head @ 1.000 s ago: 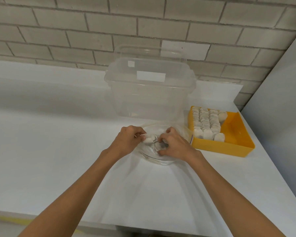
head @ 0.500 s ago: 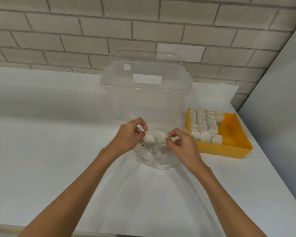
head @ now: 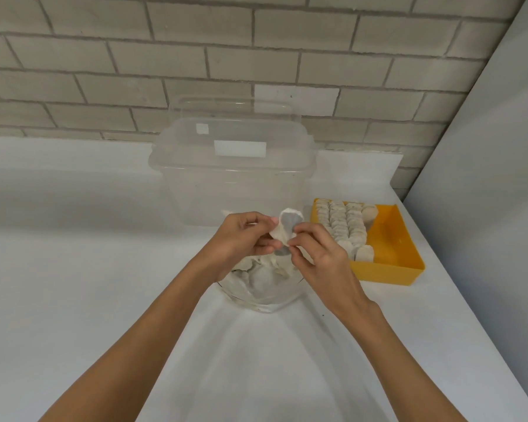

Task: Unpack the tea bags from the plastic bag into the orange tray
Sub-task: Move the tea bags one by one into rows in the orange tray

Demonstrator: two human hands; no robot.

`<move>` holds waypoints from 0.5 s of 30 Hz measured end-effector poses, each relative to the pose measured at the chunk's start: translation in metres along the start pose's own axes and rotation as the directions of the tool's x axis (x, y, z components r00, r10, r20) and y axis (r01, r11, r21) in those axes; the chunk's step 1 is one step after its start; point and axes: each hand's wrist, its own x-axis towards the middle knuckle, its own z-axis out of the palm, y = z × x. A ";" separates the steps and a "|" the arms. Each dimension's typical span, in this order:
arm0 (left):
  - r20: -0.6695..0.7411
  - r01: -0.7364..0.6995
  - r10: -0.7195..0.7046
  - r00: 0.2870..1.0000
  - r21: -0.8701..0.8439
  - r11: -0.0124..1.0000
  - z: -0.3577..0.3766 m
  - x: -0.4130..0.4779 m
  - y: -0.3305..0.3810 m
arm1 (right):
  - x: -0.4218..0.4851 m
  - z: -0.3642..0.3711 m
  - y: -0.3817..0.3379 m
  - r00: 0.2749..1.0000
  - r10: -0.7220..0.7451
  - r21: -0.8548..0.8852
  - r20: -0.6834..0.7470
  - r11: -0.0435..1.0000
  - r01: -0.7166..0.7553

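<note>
Just left of the orange tray [head: 385, 272], above the plastic bag [head: 264, 295], I hold one tea bag [head: 288, 222] between both hands. My left hand [head: 241, 236] pinches its left edge, thumb on top and the fingers [head: 264, 248] curled in beneath. My right hand [head: 320, 257] pinches its lower right edge, the fingers bent tight round it. The tea bag is lifted clear of the plastic bag's mouth and tilted, pale at the rim with a greyish face turned toward me.

The plastic bag sits on the white table [head: 73, 284], near the tray's front left corner, its top open and loose tea bags [head: 261, 277] heaped inside. Within the tray, rows of tea bags [head: 342, 226] stand on edge and fill its left half, while its right half shows bare orange floor. Left of the tray and a little behind it stands a clear lidded container [head: 235, 184], straight beyond my hands. A brick wall [head: 195, 56] runs behind the tray, and a grey panel [head: 485, 178] rises to its right.
</note>
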 end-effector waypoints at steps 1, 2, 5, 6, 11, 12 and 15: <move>0.003 -0.011 0.011 1.000 0.017 1.000 0.004 0.002 0.002 | 0.001 -0.003 0.003 1.000 -0.018 -0.017 0.008 1.000 0.018; 0.006 -0.031 0.031 1.000 0.043 0.999 0.008 0.003 0.003 | 0.002 -0.007 0.005 0.999 -0.038 -0.028 0.017 0.999 0.038; 0.006 -0.106 0.106 0.994 0.095 0.990 0.018 0.011 0.006 | 0.009 -0.022 0.010 1.000 -0.013 0.034 0.003 0.999 0.013; 0.002 -0.134 0.134 0.991 0.104 0.986 0.021 0.014 0.007 | 0.013 -0.029 0.011 0.998 0.047 0.086 -0.030 0.995 -0.044; 0.033 -0.252 0.251 0.968 0.212 0.944 0.045 0.032 0.021 | 0.046 -0.067 0.030 0.904 0.418 0.273 -0.094 0.884 -0.380; 0.049 -0.269 0.265 0.963 0.250 0.930 0.051 0.037 0.024 | 0.053 -0.074 0.035 0.890 0.452 0.278 -0.066 0.865 -0.419; 0.092 -0.337 0.326 0.941 0.358 0.871 0.071 0.052 0.030 | 0.064 -0.095 0.052 0.881 0.474 0.240 0.003 0.855 -0.460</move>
